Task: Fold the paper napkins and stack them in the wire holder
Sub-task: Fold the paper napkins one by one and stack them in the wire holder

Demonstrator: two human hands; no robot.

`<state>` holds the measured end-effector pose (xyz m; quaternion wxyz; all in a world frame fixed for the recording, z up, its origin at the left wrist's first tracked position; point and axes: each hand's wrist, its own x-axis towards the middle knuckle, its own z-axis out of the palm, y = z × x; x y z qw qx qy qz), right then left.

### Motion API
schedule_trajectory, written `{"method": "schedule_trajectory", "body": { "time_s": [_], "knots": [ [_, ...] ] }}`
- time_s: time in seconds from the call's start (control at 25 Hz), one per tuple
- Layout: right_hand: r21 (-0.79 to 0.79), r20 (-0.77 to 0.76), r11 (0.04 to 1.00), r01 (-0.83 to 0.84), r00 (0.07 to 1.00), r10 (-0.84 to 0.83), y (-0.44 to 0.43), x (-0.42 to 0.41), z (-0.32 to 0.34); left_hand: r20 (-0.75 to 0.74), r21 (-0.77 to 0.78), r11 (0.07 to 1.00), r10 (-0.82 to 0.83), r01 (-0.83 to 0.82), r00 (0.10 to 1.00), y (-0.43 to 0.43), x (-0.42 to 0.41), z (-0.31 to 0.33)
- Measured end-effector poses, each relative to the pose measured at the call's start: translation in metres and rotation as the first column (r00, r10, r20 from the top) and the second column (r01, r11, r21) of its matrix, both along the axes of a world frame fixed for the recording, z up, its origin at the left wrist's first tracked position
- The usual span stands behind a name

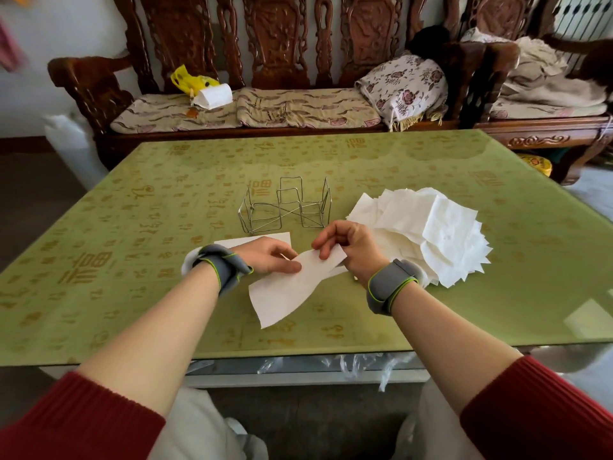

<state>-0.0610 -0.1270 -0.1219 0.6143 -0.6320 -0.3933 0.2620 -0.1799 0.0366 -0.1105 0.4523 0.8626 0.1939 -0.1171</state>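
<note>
Early stage: wire holder (pixel 287 205) empty; just in front of it, left hand (pixel 268 255) and right hand (pixel 348 250) pinch one napkin (pixel 288 293) mid-fold, fingers clamped on its top edge; big unfolded pile (pixel 428 227) to holder's right not yet done.

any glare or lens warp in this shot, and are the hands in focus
Head view: wide-angle warp bows the edges of the table; head view: a pale reflection glares on the glossy top at right; head view: the left hand, right hand and the napkin they pinch look sharp, while the top-left corner is smeared.
</note>
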Motion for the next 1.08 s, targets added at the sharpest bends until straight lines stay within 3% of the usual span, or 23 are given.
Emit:
{"method": "schedule_trajectory", "body": {
  "time_s": [0.08, 0.16, 0.24, 0.28, 0.36, 0.44, 0.48, 0.56, 0.64, 0.76, 0.84, 1.0, 1.08],
  "knots": [
    [0.026, -0.052, 1.000, 0.010, 0.999, -0.008, 0.001, -0.005, 0.006, -0.010, -0.024, 1.000, 0.012, -0.012, 1.000, 0.000, 0.000, -0.001],
    [0.014, -0.156, 0.999, 0.048, 0.987, -0.045, 0.002, -0.004, 0.008, 0.036, 0.040, 0.999, 0.018, -0.020, 0.999, 0.004, -0.001, 0.000],
    [-0.066, -0.160, 0.993, 0.097, 0.981, -0.107, 0.003, -0.001, 0.006, 0.073, 0.131, 0.991, -0.007, -0.003, 0.997, 0.006, -0.002, 0.003],
    [-0.126, -0.088, 0.985, 0.115, 0.988, -0.126, 0.006, 0.003, 0.004, 0.091, 0.176, 0.984, -0.022, 0.006, 0.996, 0.005, -0.003, 0.006],
    [-0.260, 0.205, 0.959, 0.114, 0.977, -0.061, 0.013, 0.008, 0.004, 0.134, 0.263, 0.965, -0.056, 0.019, 0.989, 0.003, -0.003, 0.012],
    [-0.368, 0.458, 0.921, 0.124, 0.886, 0.064, 0.025, 0.005, 0.009, 0.157, 0.344, 0.939, -0.074, 0.016, 0.985, 0.009, -0.007, 0.019],
    [-0.371, 0.504, 0.918, 0.142, 0.861, 0.070, 0.034, 0.001, 0.014, 0.156, 0.398, 0.917, -0.077, 0.008, 0.985, 0.016, -0.011, 0.023],
    [-0.319, 0.496, 0.930, 0.182, 0.868, 0.000, 0.050, -0.005, 0.023, 0.162, 0.522, 0.852, -0.045, -0.047, 0.986, 0.034, -0.019, 0.030],
    [-0.226, 0.495, 0.943, 0.246, 0.862, -0.106, 0.067, -0.008, 0.024, 0.272, 0.606, 0.771, 0.032, -0.197, 0.962, 0.052, -0.028, 0.033],
    [-0.064, 0.697, 0.942, 0.331, 0.690, -0.195, 0.084, -0.009, 0.013, 0.466, 0.708, 0.583, 0.039, -0.399, 0.884, 0.065, -0.041, 0.026],
    [-0.046, 0.715, 0.944, 0.325, 0.671, -0.197, 0.090, -0.012, -0.004, 0.446, 0.783, 0.483, 0.003, -0.392, 0.895, 0.068, -0.047, 0.008],
    [-0.199, 0.691, 0.925, 0.323, 0.715, -0.101, 0.084, -0.021, -0.046, 0.269, 0.812, 0.539, -0.005, -0.224, 0.963, 0.064, -0.052, -0.040],
    [-0.231, 0.710, 0.925, 0.303, 0.702, -0.053, 0.079, -0.021, -0.057, 0.265, 0.829, 0.515, -0.020, -0.217, 0.964, 0.063, -0.053, -0.050]
  ]
}}
